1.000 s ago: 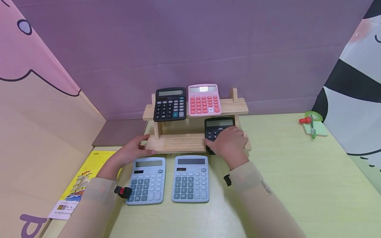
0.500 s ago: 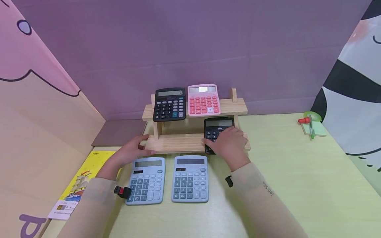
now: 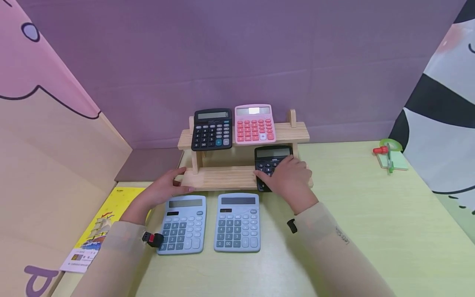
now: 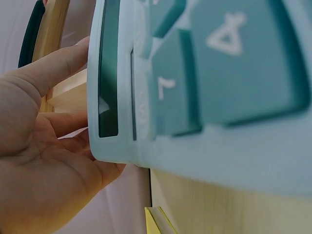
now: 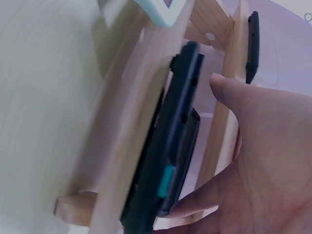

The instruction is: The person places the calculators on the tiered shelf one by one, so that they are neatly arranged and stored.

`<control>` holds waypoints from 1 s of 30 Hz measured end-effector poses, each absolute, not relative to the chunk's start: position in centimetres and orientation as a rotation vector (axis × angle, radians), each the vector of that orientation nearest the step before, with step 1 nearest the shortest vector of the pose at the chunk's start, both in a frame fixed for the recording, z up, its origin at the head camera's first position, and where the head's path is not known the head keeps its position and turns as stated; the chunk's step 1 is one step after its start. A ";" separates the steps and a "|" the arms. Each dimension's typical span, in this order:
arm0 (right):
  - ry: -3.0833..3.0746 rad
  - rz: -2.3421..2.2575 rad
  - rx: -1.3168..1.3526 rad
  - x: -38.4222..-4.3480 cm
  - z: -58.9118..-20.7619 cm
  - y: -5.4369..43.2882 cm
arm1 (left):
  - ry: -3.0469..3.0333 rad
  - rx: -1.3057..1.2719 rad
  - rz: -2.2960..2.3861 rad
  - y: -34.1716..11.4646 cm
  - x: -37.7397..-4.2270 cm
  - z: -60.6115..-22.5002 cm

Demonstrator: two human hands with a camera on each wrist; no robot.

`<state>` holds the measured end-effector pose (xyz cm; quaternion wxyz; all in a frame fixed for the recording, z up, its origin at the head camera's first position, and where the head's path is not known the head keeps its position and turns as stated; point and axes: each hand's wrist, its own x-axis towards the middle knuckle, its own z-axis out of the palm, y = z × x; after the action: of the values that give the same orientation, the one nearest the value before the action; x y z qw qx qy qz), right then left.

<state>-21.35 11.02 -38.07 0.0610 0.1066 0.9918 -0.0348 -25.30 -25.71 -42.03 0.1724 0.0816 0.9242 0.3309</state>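
Observation:
My left hand (image 3: 165,187) grips the left end of a two-tier wooden rack (image 3: 222,178), thumb at the front edge. In the left wrist view, a pale blue calculator (image 4: 141,122) partly covers its fingers. My right hand (image 3: 291,177) is over a black calculator (image 3: 262,165) leaning on the lower tier at the right. In the right wrist view the thumb stands apart from that calculator (image 5: 170,131), with the fingers loosely extended beside its edge. Another black calculator (image 3: 212,130) and a pink calculator (image 3: 255,123) lean side by side on the upper tier.
Two pale blue calculators, left (image 3: 182,225) and right (image 3: 237,222), lie before the rack. A yellow booklet (image 3: 107,214) and a grey-brown flat object (image 3: 154,165) lie left. At far right are a green notepad (image 3: 398,161), a pen (image 3: 389,159) and a red-capped item (image 3: 380,150).
My right hand has shifted slightly right over the black calculator, and its forearm has swung right. The left hand keeps its place at the rack's end.

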 end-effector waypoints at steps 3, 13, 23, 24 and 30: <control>3.022 -0.130 0.265 -20.9 -37.7 11.5 | 2.619 0.227 0.936 -25.7 -25.0 -41.8; 3.078 -0.243 0.037 -18.9 -35.4 14.4 | 2.711 0.258 0.847 -26.0 -23.5 -40.9; 3.080 -0.462 -0.050 -19.0 -35.2 18.7 | 2.800 0.204 0.831 -26.0 -20.4 -39.9; 3.071 -0.484 -0.055 -19.1 -35.3 19.2 | 2.806 0.181 0.811 -25.9 -20.1 -39.8; 3.038 -0.536 -0.042 -19.6 -36.0 21.7 | 2.818 0.020 0.561 -25.5 -18.1 -39.1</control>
<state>-19.60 21.71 -36.04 0.0282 -0.0137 0.9843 -0.1735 -18.09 -25.47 -39.09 0.1336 0.0068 0.9720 0.1934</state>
